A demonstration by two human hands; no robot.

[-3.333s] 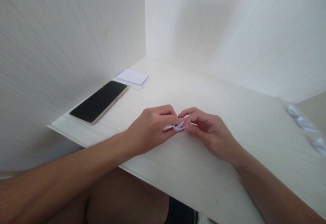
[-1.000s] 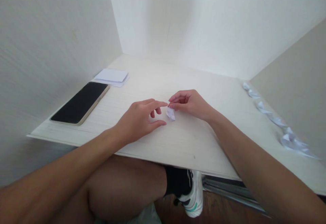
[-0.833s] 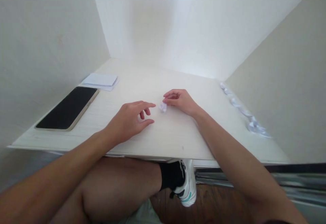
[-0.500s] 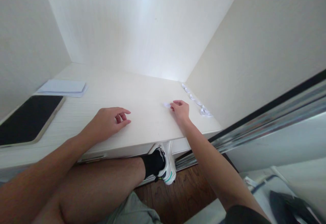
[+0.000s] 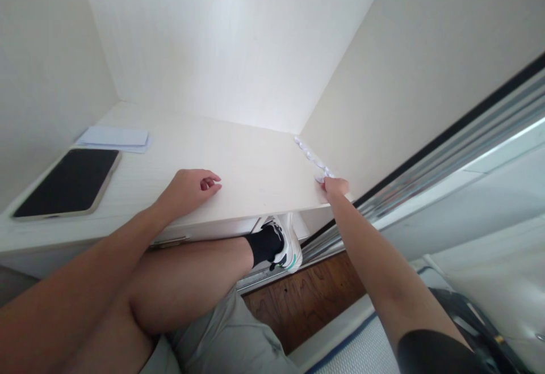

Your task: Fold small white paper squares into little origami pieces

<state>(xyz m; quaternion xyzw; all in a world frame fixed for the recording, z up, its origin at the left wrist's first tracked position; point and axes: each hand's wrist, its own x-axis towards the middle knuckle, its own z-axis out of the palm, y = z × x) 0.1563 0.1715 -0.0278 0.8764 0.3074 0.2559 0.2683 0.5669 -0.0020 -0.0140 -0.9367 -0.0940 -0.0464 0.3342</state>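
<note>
My right hand is at the right end of the desk, its fingers pinched on a small folded piece of white paper. Directly beyond the fingertips runs a row of several small folded white papers along the foot of the right wall. The hand hides the near end of that row. My left hand hovers over or rests on the desk's front middle, fingers loosely curled, thumb and fingertips slightly apart, with nothing in it.
A tablet with a dark screen lies on the left of the desk, with a stack of white paper sheets behind it. Walls enclose the back and sides. My leg and a white shoe are below the front edge, near a metal track.
My right hand has moved right with the small paper, from mid-desk to the near end of the paper row. My left hand stays about where it was. The view has shifted slightly.
</note>
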